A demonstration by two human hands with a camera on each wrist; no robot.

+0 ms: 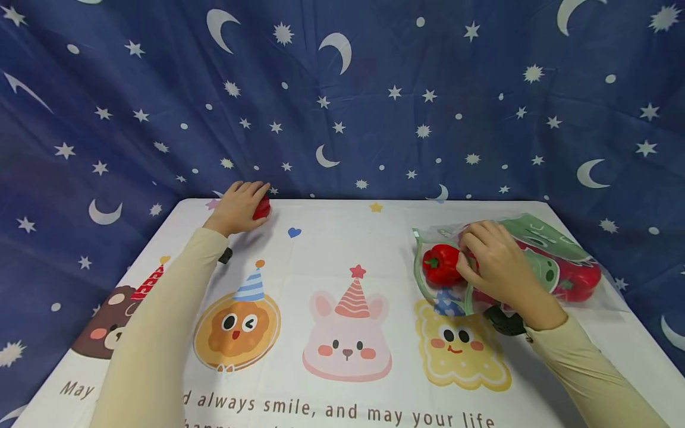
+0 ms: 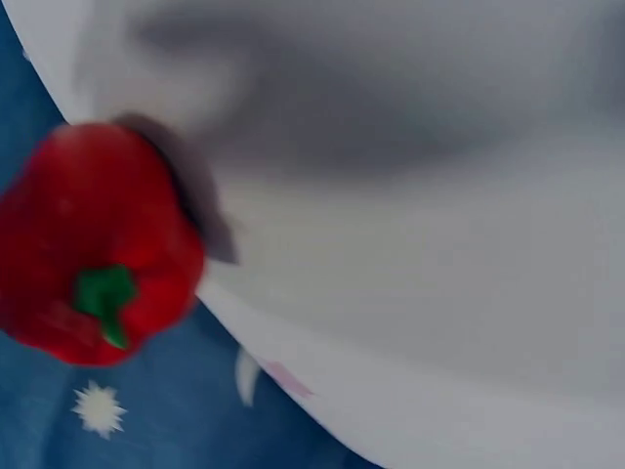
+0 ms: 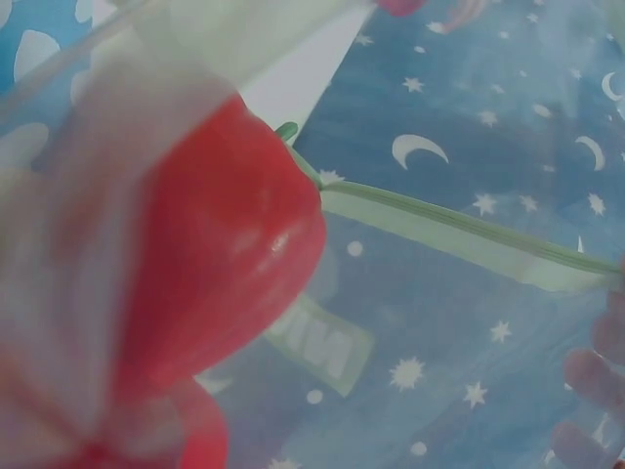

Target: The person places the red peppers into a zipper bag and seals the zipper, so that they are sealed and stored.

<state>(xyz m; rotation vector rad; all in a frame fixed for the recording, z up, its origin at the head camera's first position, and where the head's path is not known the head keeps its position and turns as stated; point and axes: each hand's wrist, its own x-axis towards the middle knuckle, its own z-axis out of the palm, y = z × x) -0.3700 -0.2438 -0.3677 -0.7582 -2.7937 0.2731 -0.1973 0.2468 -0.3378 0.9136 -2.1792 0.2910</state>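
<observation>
At the far left of the table, my left hand [image 1: 239,208] holds a red bell pepper [image 1: 261,208], its fingers over the top and its thumb at the near side. The left wrist view shows this pepper [image 2: 93,244] with its green stem towards the camera; the fingers are outside that view. On the right, my right hand [image 1: 495,261] pinches a clear zip bag [image 1: 535,238] with green print. Another red bell pepper [image 1: 441,264] lies near the bag's green-edged left end, and more red [image 1: 580,282] shows through its right part.
A white tablecloth [image 1: 332,249] with cartoon animals and lettering covers the table. Behind the far edge hangs a dark blue cloth [image 1: 374,131] with moons and stars. A small black device [image 1: 505,321] sits under the right wrist.
</observation>
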